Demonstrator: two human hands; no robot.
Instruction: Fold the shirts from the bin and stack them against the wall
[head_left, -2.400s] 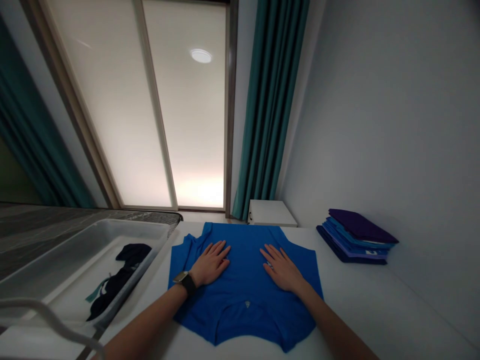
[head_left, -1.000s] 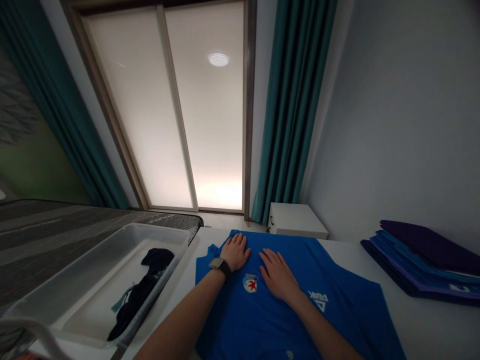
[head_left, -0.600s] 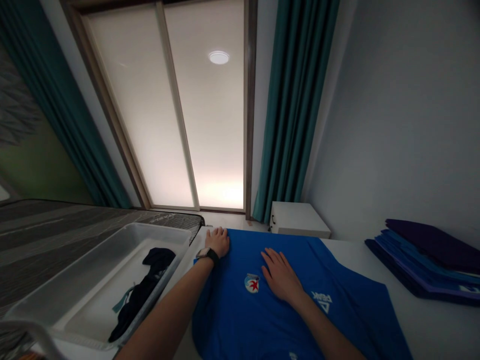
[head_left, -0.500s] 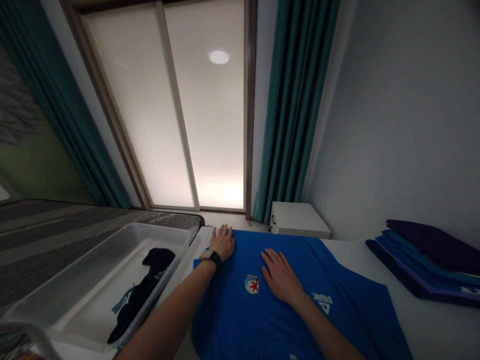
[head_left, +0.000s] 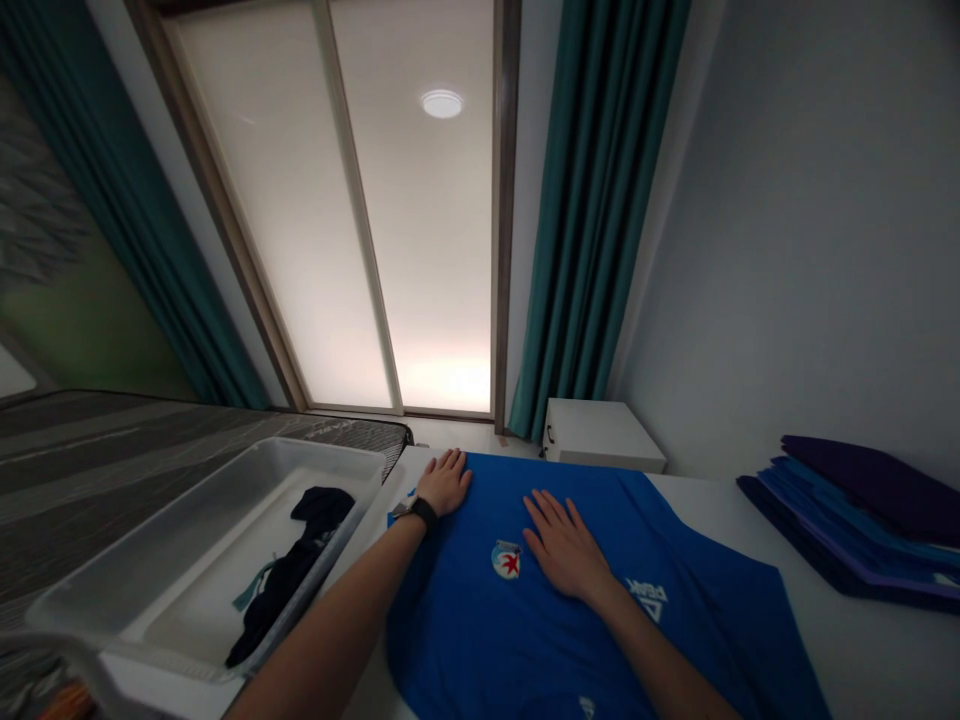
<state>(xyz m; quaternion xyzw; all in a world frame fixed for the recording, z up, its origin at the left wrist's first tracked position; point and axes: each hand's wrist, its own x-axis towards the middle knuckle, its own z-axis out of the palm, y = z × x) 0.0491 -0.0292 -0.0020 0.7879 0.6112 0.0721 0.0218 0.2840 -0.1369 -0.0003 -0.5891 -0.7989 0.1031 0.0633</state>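
A blue T-shirt [head_left: 480, 620] lies spread on a white table, with a round badge and a white PEAK logo on its upper face. My left hand [head_left: 444, 482], with a watch on the wrist, rests flat at the shirt's far left corner, fingers stretched out. Flat on the middle of the shirt, right of the badge, lies my right hand [head_left: 564, 545] with its fingers spread. Neither hand grips the cloth. The shirt's near edge runs out of the picture.
To the left stands a clear plastic bin [head_left: 187, 520] holding dark clothing [head_left: 296, 570]. A stack of folded clothes [head_left: 855, 520] in blue and purple sits on the table's right side. Beyond the table are a white cabinet [head_left: 600, 432], a teal curtain [head_left: 600, 200] and frosted sliding doors [head_left: 420, 250].
Both hands stay nearly where they were on the shirt; the right hand's fingers look slightly more spread. The camera view has shifted a little.
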